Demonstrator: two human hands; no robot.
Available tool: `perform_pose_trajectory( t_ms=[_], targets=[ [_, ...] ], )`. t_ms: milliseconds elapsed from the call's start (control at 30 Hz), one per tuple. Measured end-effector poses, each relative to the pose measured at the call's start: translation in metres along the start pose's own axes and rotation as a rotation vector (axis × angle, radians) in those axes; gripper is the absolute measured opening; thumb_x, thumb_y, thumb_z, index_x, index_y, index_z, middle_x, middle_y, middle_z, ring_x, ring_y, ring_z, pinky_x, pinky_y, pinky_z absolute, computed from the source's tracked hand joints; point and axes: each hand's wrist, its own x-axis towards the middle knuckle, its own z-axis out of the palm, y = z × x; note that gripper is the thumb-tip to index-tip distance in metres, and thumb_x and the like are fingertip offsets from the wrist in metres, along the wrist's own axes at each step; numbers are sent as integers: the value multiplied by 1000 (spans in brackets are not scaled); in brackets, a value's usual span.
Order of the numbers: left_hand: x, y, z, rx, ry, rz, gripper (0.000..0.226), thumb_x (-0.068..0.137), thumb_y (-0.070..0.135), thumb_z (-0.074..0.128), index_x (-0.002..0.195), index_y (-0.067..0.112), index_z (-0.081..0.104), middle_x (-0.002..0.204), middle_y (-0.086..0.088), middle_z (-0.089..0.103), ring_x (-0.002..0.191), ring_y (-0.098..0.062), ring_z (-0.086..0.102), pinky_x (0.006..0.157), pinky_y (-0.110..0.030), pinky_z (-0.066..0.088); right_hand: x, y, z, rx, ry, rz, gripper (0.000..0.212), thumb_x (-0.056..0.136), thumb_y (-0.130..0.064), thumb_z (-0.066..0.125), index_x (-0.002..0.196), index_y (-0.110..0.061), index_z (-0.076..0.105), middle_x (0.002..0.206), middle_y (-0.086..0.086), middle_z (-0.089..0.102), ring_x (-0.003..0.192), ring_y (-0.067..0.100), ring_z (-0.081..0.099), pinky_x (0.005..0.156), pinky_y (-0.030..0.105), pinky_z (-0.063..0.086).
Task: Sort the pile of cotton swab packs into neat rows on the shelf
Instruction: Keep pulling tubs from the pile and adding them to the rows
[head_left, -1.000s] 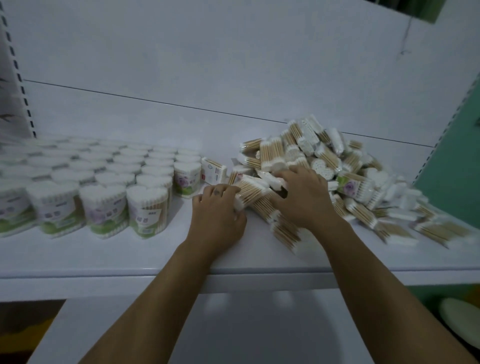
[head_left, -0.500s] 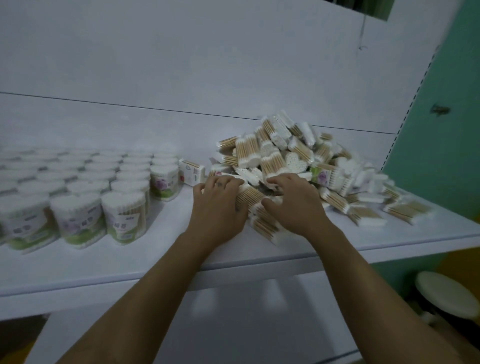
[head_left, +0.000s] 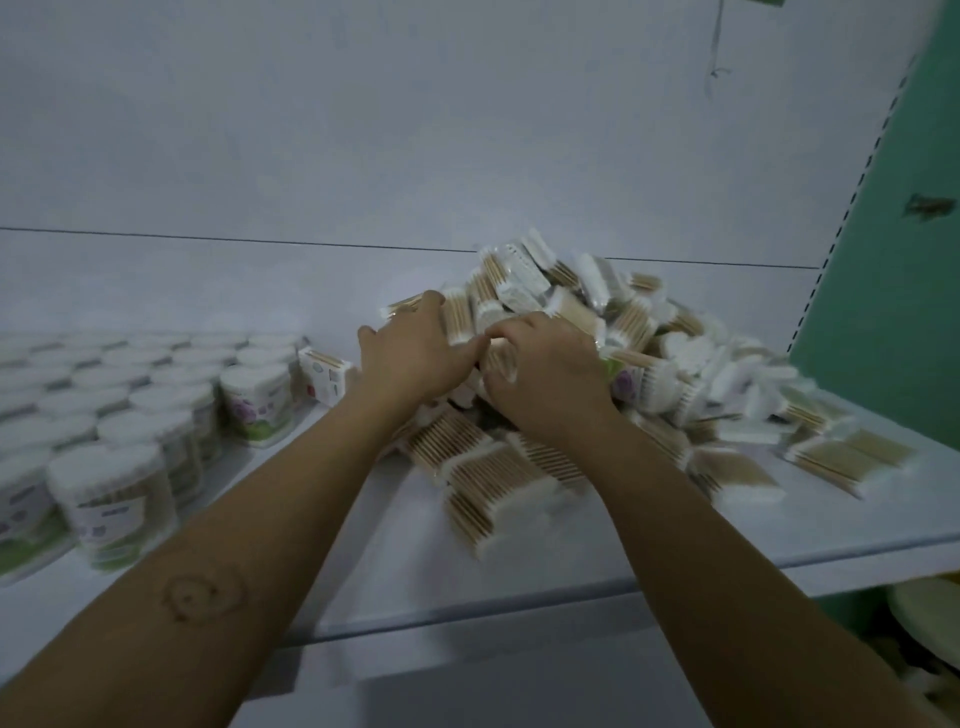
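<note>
Both hands have left the low front edge of the heap, where half a second ago they lay on the flat packs, and now reach higher and deeper. The left hand (head_left: 410, 358) rests on the left slope of the jumbled pile of clear-wrapped cotton swab packs with wooden sticks and white tips (head_left: 639, 353), its fingers loosely spread and its thumb out to the side. The right hand (head_left: 545, 379) sits just beside it, fingers curled down over something near the pile's middle, and the fingertips of the two hands touch. This looks like a switch from shuffling the front packs to choosing the next one to move. The pile itself remains unsorted on the right half of the white shelf (head_left: 363, 582), with a few flat packs (head_left: 493, 478) fanned loose at its front. The ordered rows of clear tubs with white swab tops (head_left: 156, 415) stand apart to the left, with a small white box (head_left: 324, 374) between them and the pile. Whether the right hand truly pinches a pack I cannot tell, because its back covers the fingers and motion blur smears that spot. The leftmost tubs are cut off by the frame, the labels are unreadable, and a pale round object (head_left: 930, 613) below the shelf is only partly in view.
</note>
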Motion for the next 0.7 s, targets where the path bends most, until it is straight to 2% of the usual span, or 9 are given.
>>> perform_pose_trajectory(
  t_ms=[67, 167, 300, 400, 500, 567, 633, 700],
  targets=[
    [6, 4, 2, -32, 27, -40, 72, 82, 68, 53, 131, 17, 43, 124, -10, 57, 113, -30, 55, 95, -46, 38, 3, 3, 1, 37, 15, -22, 46, 80, -39, 42, 111, -16, 67, 107, 7, 66, 99, 29, 60, 87, 41, 43],
    [8, 5, 2, -96, 45, -88, 70, 79, 61, 62, 129, 16, 46, 122, -9, 57, 109, -29, 55, 92, -44, 45, 6, 10, 3, 104, -2, -65, 41, 79, -33, 50, 114, -17, 66, 111, 5, 64, 104, 28, 57, 93, 43, 40],
    [6, 0, -25, -199, 87, -168, 58, 82, 61, 60, 123, 20, 56, 113, -3, 64, 102, -23, 60, 88, -40, 50, 19, 13, -2, 143, -95, -141, 42, 89, -30, 59, 130, -24, 55, 128, 0, 54, 120, 22, 47, 101, 39, 33],
    [1, -11, -61, -253, 74, -221, 37, 85, 50, 61, 102, 17, 67, 101, -4, 67, 89, -20, 62, 74, -30, 49, 31, 3, -9, 237, -137, -188, 46, 89, -33, 65, 132, -24, 53, 128, 0, 53, 117, 21, 50, 97, 40, 44],
    [-11, -21, -94, -296, -1, -281, 37, 88, 46, 63, 90, 10, 70, 80, -2, 66, 64, -12, 57, 47, -13, 42, 39, -17, -13, 324, -210, -232, 60, 85, -35, 71, 139, -27, 44, 133, 0, 50, 117, 19, 52, 93, 40, 48],
    [-21, -29, -111, -257, -23, -302, 40, 87, 49, 62, 87, 10, 70, 72, -1, 64, 54, -10, 52, 37, -10, 34, 44, -35, -16, 363, -282, -266, 71, 84, -39, 72, 144, -27, 37, 140, 0, 46, 121, 19, 50, 96, 40, 46],
    [-32, -37, -125, -229, 11, -310, 44, 85, 55, 62, 83, 12, 70, 66, 1, 65, 55, -11, 55, 43, -14, 37, 46, -56, -18, 395, -305, -296, 76, 81, -45, 72, 145, -26, 35, 140, -2, 47, 121, 19, 50, 95, 38, 45],
    [-43, -46, -135, -225, 68, -317, 47, 82, 60, 63, 78, 14, 70, 63, 2, 65, 59, -13, 61, 54, -20, 42, 45, -80, -16, 439, -304, -292, 73, 80, -51, 71, 140, -25, 40, 132, -4, 53, 117, 18, 53, 89, 36, 47]
  ],
)
